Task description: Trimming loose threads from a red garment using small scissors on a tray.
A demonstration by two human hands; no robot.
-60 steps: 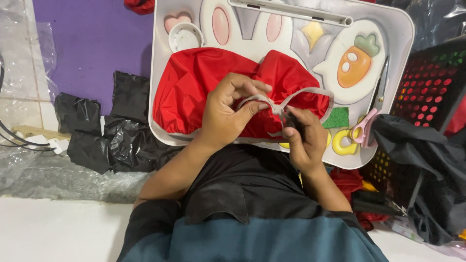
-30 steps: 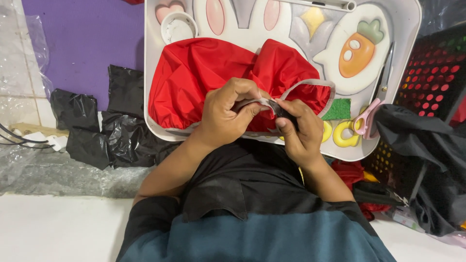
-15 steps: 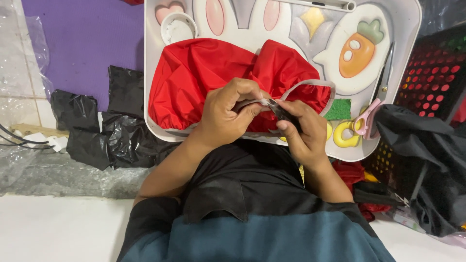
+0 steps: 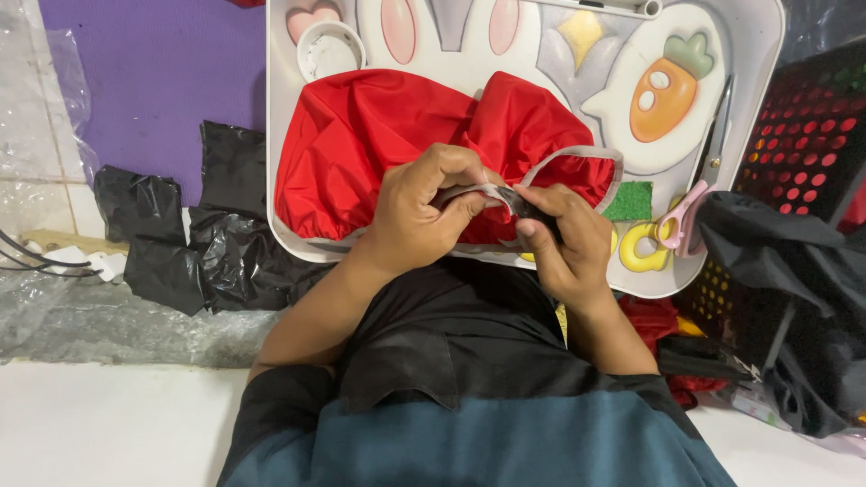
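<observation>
Here, at the centre of the frame, your left hand [image 4: 419, 216] and right hand [image 4: 564, 239] meet, both pinching the grey strap [image 4: 577, 155] that loops off the red fabric [image 4: 397, 149]. That fabric lies bunched on the white tray [image 4: 280, 135], under your knuckles. Above it in the tray sit a small white cup [image 4: 329, 50] and an orange carrot shape [image 4: 663, 86]. Pink-handled scissors [image 4: 695, 203] and a yellow ring [image 4: 642, 248] lie just right of your right hand. Black plastic bags [image 4: 189, 243] crowd the left, a dark crate [image 4: 812, 135] the right.
</observation>
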